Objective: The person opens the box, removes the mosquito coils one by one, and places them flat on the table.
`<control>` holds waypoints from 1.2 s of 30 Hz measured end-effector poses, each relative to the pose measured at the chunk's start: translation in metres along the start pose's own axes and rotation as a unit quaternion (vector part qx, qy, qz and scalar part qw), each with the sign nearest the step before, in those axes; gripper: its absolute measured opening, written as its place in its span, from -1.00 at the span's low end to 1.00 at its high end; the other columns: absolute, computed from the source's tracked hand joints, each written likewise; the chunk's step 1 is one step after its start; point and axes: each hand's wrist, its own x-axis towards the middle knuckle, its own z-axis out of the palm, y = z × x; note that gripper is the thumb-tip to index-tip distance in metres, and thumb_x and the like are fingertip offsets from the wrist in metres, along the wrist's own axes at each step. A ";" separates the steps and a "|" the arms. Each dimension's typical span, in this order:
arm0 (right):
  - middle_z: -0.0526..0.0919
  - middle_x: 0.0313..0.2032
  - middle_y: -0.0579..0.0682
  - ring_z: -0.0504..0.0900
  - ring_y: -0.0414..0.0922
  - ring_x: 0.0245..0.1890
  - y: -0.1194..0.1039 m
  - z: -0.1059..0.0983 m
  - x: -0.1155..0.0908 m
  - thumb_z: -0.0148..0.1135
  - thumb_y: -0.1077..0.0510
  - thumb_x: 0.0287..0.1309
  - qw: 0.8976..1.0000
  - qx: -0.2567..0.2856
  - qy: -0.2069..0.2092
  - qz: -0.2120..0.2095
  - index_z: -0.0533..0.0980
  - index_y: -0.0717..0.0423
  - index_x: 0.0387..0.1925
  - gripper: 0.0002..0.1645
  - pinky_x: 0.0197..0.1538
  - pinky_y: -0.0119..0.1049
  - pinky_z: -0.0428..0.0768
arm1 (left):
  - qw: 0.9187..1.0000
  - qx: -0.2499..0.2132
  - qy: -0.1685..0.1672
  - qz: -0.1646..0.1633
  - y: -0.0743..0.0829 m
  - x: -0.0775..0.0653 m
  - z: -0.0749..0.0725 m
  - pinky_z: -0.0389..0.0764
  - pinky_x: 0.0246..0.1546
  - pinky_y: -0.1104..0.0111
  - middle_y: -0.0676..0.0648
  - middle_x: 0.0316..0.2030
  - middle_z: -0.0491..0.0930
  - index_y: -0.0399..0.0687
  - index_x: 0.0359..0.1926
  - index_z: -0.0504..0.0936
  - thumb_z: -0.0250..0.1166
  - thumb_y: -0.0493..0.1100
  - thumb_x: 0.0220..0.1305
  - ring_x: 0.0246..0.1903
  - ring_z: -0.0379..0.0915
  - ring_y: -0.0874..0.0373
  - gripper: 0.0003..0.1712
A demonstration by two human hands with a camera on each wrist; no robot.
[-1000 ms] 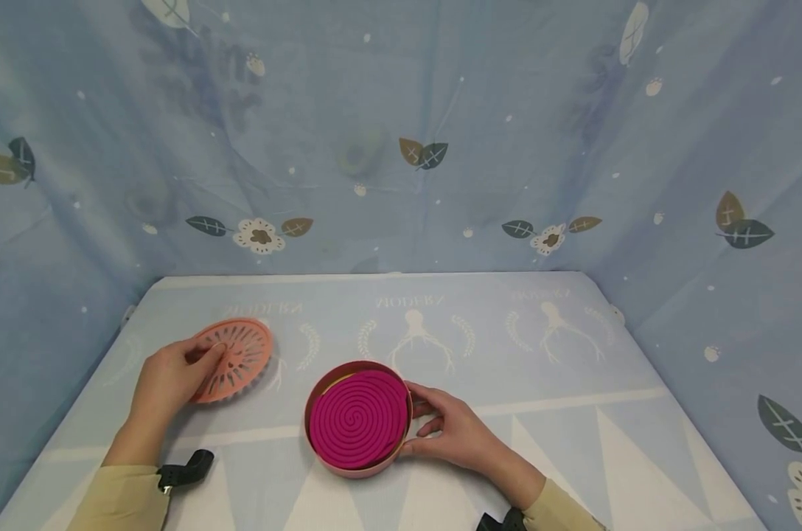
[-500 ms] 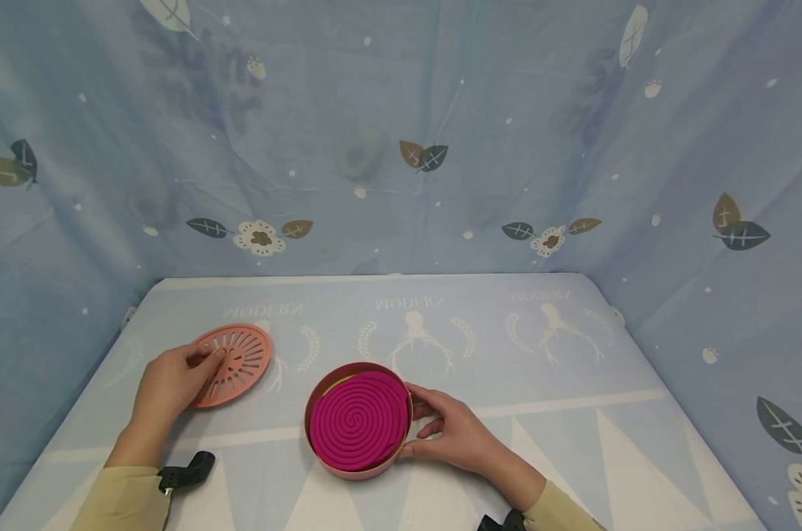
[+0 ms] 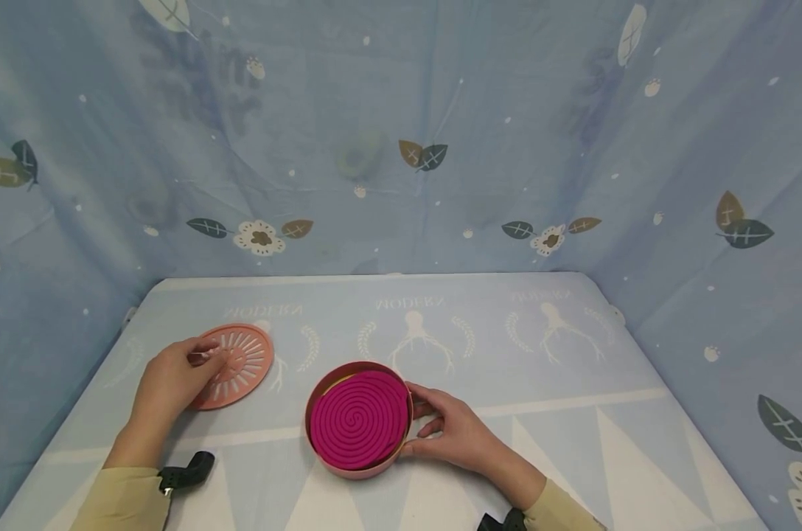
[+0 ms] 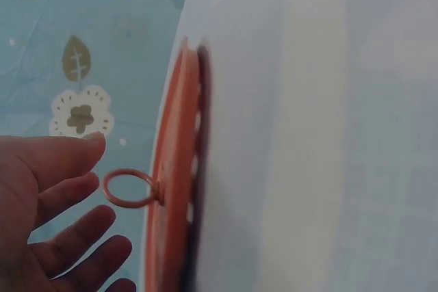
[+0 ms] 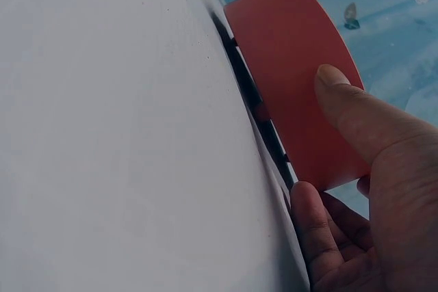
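Note:
A round coral slotted lid point(image 3: 258, 356) lies flat on the table, left of the middle. In the left wrist view a thin wire ring point(image 4: 129, 188) stands up from its centre. My left hand point(image 3: 175, 377) is over the lid; its thumb and fingers are parted and sit just short of the ring. To the right stands a round pink mosquito coil holder point(image 3: 357, 473) with a magenta mosquito coil point(image 3: 359, 420) in it. My right hand point(image 3: 450, 430) holds the holder's right side, thumb and fingers against its wall. In the right wrist view the thumb presses the outer wall.
A pale blue and white patterned cloth covers the table point(image 3: 540, 442). Behind it and at both sides hang blue printed curtains point(image 3: 401, 96). Black camera mounts point(image 3: 187, 472) are strapped at both wrists, beside the beige sleeves point(image 3: 119, 498).
The lid has come down from a tilted, raised position to lie flat on the table. My left hand has let go of its ring. The right hand and the holder have stayed in place.

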 end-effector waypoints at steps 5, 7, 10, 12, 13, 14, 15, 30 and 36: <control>0.52 0.18 -0.13 0.61 -0.16 0.01 0.002 0.000 0.000 0.60 -0.08 -0.10 1.000 0.002 -0.001 0.002 0.27 -0.17 0.45 0.07 -0.16 -0.29 0.74 | 0.999 -0.032 -0.018 0.016 0.016 -0.007 -0.005 0.56 -0.05 -0.23 -0.42 0.10 0.46 -0.33 0.28 0.41 0.28 0.23 0.30 0.05 0.42 -0.34 -0.19; 0.52 0.17 -0.14 0.60 -0.16 0.01 0.003 0.000 0.000 0.60 -0.09 -0.10 1.000 0.003 -0.001 0.007 0.27 -0.19 0.44 0.07 -0.16 -0.30 0.74 | 0.998 -0.056 -0.025 0.035 0.024 -0.011 -0.005 0.55 0.00 -0.23 -0.39 0.14 0.44 -0.28 0.35 0.34 0.28 0.20 0.31 0.08 0.41 -0.32 -0.18; 0.52 0.17 -0.15 0.61 -0.16 0.01 0.004 0.000 -0.001 0.60 -0.09 -0.10 1.000 0.003 0.000 0.009 0.27 -0.21 0.44 0.07 -0.16 -0.30 0.74 | 0.992 -0.096 -0.033 0.082 0.036 -0.018 -0.002 0.55 0.06 -0.19 -0.36 0.16 0.42 -0.23 0.41 0.25 0.34 0.08 0.30 0.10 0.42 -0.29 -0.17; 0.52 0.17 -0.16 0.61 -0.17 0.01 0.004 0.000 0.000 0.60 -0.10 -0.11 1.000 0.003 0.000 0.008 0.27 -0.22 0.44 0.07 -0.15 -0.30 0.74 | 0.986 -0.119 -0.050 0.108 0.042 -0.024 0.002 0.56 0.07 -0.14 -0.33 0.17 0.43 -0.21 0.43 0.20 0.38 0.03 0.28 0.10 0.44 -0.27 -0.14; 0.52 0.17 -0.15 0.61 -0.17 0.01 0.004 0.000 0.000 0.60 -0.10 -0.11 1.000 0.002 -0.001 0.007 0.27 -0.22 0.44 0.07 -0.15 -0.30 0.74 | 0.982 -0.131 -0.061 0.118 0.045 -0.028 0.004 0.57 0.07 -0.12 -0.33 0.17 0.42 -0.21 0.44 0.18 0.39 0.01 0.27 0.10 0.45 -0.26 -0.12; 0.52 0.18 -0.15 0.61 -0.18 0.02 0.004 0.000 0.000 0.60 -0.10 -0.11 1.000 0.001 -0.001 0.006 0.26 -0.22 0.45 0.08 -0.15 -0.30 0.74 | 0.978 -0.148 -0.072 0.126 0.047 -0.032 0.006 0.58 0.07 -0.10 -0.32 0.17 0.43 -0.20 0.45 0.17 0.41 0.00 0.25 0.10 0.46 -0.25 -0.10; 0.52 0.18 -0.14 0.61 -0.17 0.02 0.004 0.000 0.000 0.59 -0.11 -0.10 1.000 0.001 -0.002 0.004 0.26 -0.21 0.45 0.08 -0.14 -0.30 0.74 | 0.975 -0.160 -0.085 0.129 0.049 -0.036 0.008 0.59 0.07 -0.08 -0.30 0.17 0.43 -0.18 0.46 0.16 0.42 0.01 0.24 0.10 0.47 -0.23 -0.08; 0.50 0.21 -0.16 0.60 -0.18 0.03 0.002 0.000 -0.001 0.58 -0.14 -0.10 1.000 -0.001 -0.002 0.011 0.25 -0.21 0.45 0.08 -0.12 -0.29 0.74 | 0.917 -0.311 -0.197 0.154 0.060 -0.087 0.052 0.60 0.14 0.25 -0.21 0.35 0.29 0.29 0.51 0.09 0.56 -0.15 0.05 0.26 0.35 -0.13 0.11; 0.50 0.21 -0.15 0.60 -0.18 0.03 0.000 -0.001 -0.001 0.57 -0.14 -0.08 1.000 -0.001 -0.004 0.007 0.25 -0.20 0.46 0.07 -0.13 -0.30 0.74 | 0.897 -0.340 -0.219 0.178 0.063 -0.092 0.063 0.56 0.18 0.27 -0.16 0.41 0.22 0.27 0.54 0.04 0.59 -0.20 0.00 0.31 0.28 -0.08 0.20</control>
